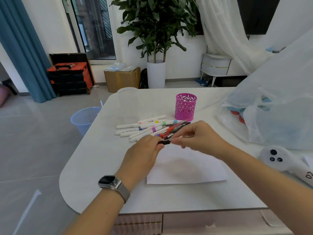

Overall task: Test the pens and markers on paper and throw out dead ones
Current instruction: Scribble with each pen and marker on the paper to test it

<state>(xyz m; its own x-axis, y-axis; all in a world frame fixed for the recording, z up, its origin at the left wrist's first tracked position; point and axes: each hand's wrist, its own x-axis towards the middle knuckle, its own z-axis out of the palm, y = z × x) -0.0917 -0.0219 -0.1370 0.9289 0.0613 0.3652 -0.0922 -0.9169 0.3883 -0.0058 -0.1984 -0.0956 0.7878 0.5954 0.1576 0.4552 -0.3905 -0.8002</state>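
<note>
Table (94, 167) comes first, big and white, and everything else sits around the sheet of paper (186, 168) lying flat near its front edge. Off to the right of the paper is a large white plastic bag (274, 106), and close to that a fluffy white toy (277, 159). On the floor, far left of the paper and past the table edge, stands a blue bin (84, 118) for dead pens. Behind the paper is a pink pen cup (185, 106), and between the cup and the paper lies a pile of pens and markers (145, 128). Just above the back edge of the paper, both hands meet on one black pen (165, 142). The left hand (142, 156) pinches one end and the right hand (194, 134) holds the other end with curled fingers. It looks like the cap is being pulled off. A good way is to pull straight apart, keep hold of the cap, then draw a short line on a bare part of the paper.
</note>
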